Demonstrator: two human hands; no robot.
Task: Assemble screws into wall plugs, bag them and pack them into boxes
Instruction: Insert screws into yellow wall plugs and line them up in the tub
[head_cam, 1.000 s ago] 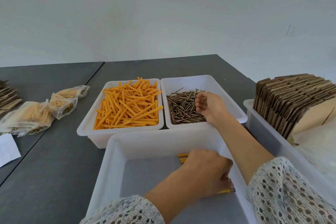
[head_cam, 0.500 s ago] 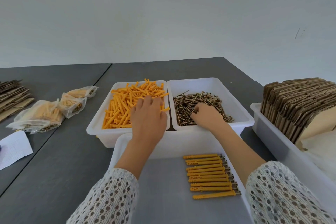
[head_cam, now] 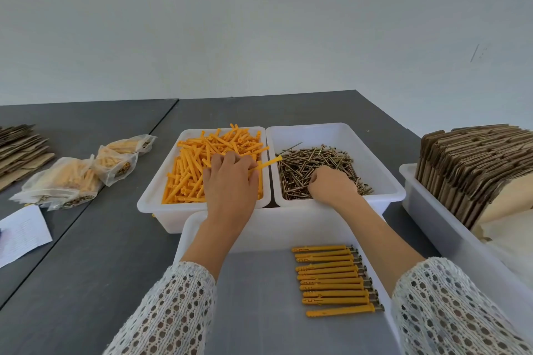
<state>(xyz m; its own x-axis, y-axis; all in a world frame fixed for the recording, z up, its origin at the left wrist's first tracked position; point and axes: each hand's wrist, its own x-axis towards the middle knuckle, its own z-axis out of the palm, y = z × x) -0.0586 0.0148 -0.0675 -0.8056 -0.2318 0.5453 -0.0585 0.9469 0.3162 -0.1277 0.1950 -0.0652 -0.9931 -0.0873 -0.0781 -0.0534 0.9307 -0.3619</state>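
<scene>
Right now my left hand (head_cam: 230, 181) is down in the tray of orange wall plugs (head_cam: 202, 170), palm down, its fingers curled into the pile; one plug (head_cam: 264, 165) sticks out to the right from under the fingers, so I read it as pinched there, though the fingertips themselves are hidden by the back of the hand. My right hand (head_cam: 331, 186) sits in the neighbouring tray of screws (head_cam: 314, 160), fingers bunched together and buried in the heap; I cannot tell whether they actually hold a screw. Those two white trays stand side by side, touching, on the grey table (head_cam: 95, 253).

Closer to me is a third white tray (head_cam: 187, 233), its far wall against the other two. Both forearms, in white lace sleeves (head_cam: 173, 311), reach across it. On its floor, toward the right, lies a neat row of assembled plugs (head_cam: 334, 279), each with a screw head showing at its right end, lying parallel and just beside one another.

Off to the left on the table lie several filled clear bags (head_cam: 72, 179), a sheet of paper (head_cam: 21, 232) and some flat cardboard (head_cam: 20, 147). On the right a long white bin (head_cam: 427, 210) holds a stack of folded cardboard boxes (head_cam: 473, 164) standing on edge.
</scene>
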